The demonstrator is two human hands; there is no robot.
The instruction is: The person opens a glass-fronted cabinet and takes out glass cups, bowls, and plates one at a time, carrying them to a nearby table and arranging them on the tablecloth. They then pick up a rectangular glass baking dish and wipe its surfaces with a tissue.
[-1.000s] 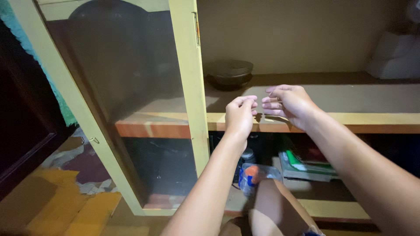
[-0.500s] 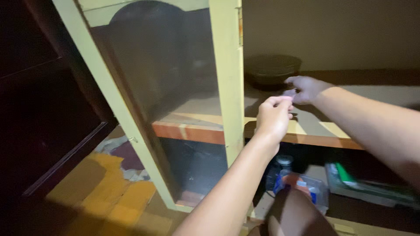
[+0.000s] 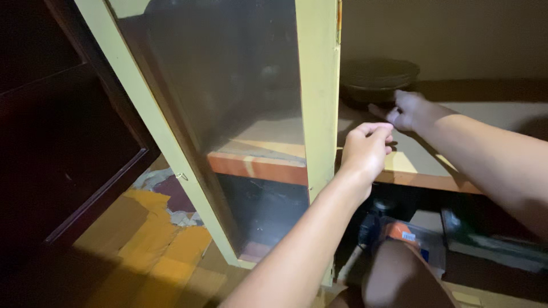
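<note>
Head view: the left hand (image 3: pixel 365 149) hangs over the front edge of the shelf (image 3: pixel 422 165), just beside the yellow cabinet door (image 3: pixel 317 97), its grip curled loosely together around nothing visible. The right hand (image 3: pixel 408 109) reaches deeper, fingers spread, touching the dark bowl (image 3: pixel 378 80) on the shelf.

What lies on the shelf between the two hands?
Nothing: in the head view only bare shelf separates the left hand from the right hand.
</note>
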